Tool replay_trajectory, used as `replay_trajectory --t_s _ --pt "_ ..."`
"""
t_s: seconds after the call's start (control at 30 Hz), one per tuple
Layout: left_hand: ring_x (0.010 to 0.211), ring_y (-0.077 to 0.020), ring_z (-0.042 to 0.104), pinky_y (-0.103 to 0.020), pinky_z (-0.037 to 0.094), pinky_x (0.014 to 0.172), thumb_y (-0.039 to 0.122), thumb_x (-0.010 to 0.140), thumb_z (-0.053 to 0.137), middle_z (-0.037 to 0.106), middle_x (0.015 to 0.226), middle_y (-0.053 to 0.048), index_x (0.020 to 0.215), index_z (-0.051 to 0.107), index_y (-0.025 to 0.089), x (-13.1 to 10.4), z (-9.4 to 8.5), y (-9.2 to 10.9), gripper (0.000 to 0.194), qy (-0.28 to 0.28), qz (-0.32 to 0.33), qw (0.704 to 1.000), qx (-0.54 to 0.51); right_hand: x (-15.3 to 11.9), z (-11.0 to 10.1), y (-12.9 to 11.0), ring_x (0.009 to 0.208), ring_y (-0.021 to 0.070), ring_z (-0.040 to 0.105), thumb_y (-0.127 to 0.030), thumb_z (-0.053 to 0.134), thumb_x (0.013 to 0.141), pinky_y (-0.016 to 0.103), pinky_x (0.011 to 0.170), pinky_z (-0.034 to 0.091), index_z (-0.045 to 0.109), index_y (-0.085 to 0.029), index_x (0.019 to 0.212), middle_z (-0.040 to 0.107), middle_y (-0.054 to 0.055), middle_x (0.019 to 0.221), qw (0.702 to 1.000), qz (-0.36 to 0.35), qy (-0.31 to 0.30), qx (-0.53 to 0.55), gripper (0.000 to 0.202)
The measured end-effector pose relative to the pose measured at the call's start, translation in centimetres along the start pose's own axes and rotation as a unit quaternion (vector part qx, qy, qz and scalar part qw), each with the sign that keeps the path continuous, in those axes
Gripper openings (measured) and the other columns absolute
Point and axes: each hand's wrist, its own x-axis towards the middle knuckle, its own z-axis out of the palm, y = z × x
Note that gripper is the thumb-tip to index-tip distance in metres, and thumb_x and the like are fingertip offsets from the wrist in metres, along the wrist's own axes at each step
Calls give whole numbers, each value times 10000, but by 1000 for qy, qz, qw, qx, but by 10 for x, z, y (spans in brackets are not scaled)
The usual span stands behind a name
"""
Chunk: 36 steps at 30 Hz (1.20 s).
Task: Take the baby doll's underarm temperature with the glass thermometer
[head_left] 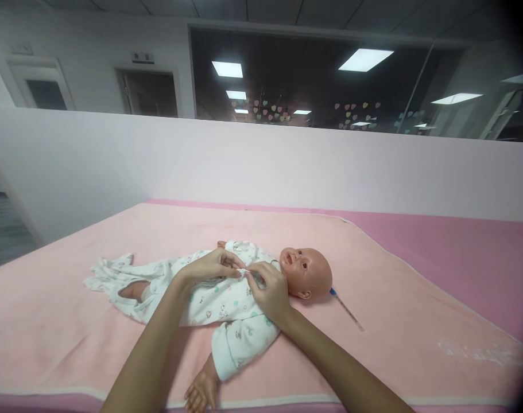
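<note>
A baby doll (312, 274) lies on its back with its head to the right, dressed in a white printed romper (213, 304). Over its chest, my left hand (213, 265) pinches the edge of the romper's front between thumb and fingers. Close beside it, my right hand (270, 287) is closed on the same bit of white cloth, fingertips almost meeting those of the left. Just what they grip, a tie or a fastening, is too small to tell. One doll hand (203, 390) sticks out of the near sleeve (239, 347).
Beneath the doll spreads a peach blanket (386, 355) on a pink surface (437, 246). Near the doll's head lies a thin clear stick with a blue end (347, 310). A white partition (261, 166) rises behind, with a dark window (308, 74) above it.
</note>
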Motion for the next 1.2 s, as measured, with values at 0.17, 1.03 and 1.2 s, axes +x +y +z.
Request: replay_trajectory --t_s 0.17,1.03,1.2 --pt "433 -49 249 -202 168 407 410 689 631 325 491 63 898 653 122 -2 -5 -4 357 -17 -9 1000 -9 0 -2 -1 733 151 568 -215 457 835 256 647 414 593 -209 815 631 19 765 1000 2 -7 -10 137" --pt "385 -56 328 -175 227 364 368 748 568 401 444 60 906 607 137 -1 -8 -6 283 -44 -31 998 -18 -2 0 -1 799 138 562 -168 490 805 239 680 425 616 -204 875 607 38 902 997 -67 19 -27 149" --pt "364 -58 317 -173 212 345 380 727 592 388 429 76 920 565 156 -1 -6 -8 297 -27 -23 999 -30 -3 1 0 778 145 562 -258 546 788 254 684 429 623 -200 872 616 41 869 993 -91 16 -68 128"
